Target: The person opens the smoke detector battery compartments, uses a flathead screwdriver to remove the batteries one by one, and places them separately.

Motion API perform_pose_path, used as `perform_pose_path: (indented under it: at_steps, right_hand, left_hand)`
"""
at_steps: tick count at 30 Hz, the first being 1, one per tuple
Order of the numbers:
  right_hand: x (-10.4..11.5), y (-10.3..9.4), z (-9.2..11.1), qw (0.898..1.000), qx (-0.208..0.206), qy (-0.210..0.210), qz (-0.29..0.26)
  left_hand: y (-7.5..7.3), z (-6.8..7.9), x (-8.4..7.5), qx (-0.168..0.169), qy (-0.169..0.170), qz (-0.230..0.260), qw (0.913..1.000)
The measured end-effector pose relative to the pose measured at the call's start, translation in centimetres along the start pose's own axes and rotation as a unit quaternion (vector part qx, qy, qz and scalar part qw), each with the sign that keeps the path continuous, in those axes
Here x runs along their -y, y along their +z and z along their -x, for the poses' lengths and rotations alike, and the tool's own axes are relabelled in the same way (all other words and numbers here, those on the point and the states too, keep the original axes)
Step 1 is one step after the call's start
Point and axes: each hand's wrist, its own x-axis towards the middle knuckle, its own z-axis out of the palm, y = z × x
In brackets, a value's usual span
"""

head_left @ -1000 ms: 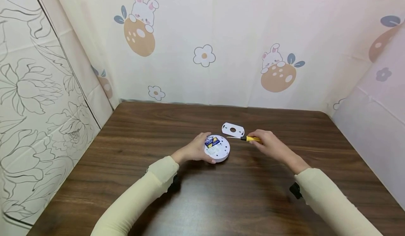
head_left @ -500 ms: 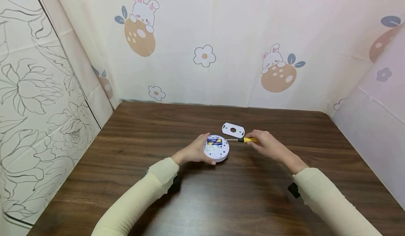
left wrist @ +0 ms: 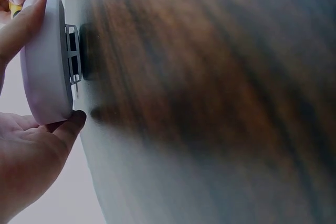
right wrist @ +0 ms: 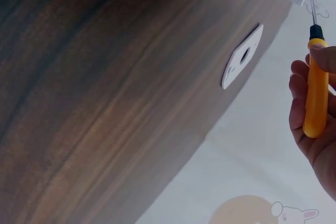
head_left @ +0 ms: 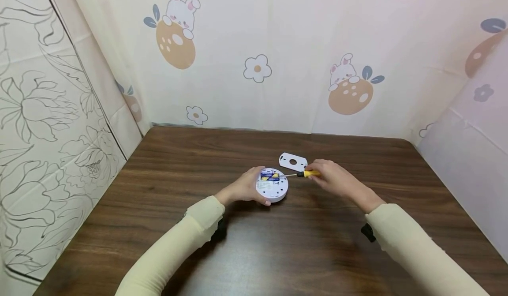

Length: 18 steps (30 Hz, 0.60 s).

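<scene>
A round white smoke detector (head_left: 275,193) is held back side up over the table; its vented underside faces the wood in the left wrist view. My left hand (head_left: 246,187) grips it from the left, thumb on the near rim and fingers round the far side. Two blue-and-yellow batteries (head_left: 269,177) sit in its back. My right hand (head_left: 333,177) holds a screwdriver (right wrist: 316,98) by its yellow handle. The thin metal shaft (head_left: 289,175) points left, and its tip overlaps the detector's back beside the batteries.
A flat white mounting plate (head_left: 286,159) with a round hole lies on the dark wooden table (head_left: 178,163), just behind the screwdriver. Patterned curtains (head_left: 222,44) border the table's back and sides.
The smoke detector has turned clockwise in my left hand, so its batteries lie nearly level. My right hand has moved slightly left, bringing the screwdriver tip from the detector's edge to beside the batteries.
</scene>
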Motion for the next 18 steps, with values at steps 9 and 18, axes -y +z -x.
perform_pose_path:
  at_steps: [9,18]
  right_hand:
    - [0.21,-0.4,-0.5,1.0,0.009,-0.012,0.016]
    - [0.67,-0.85,-1.0,0.998,0.012,-0.043,0.051]
  left_hand:
    - [-0.16,-0.08,0.01,0.006,-0.012,0.014,0.9998]
    - [-0.25,0.04,0.07,-0.001,-0.002,0.026,0.9997]
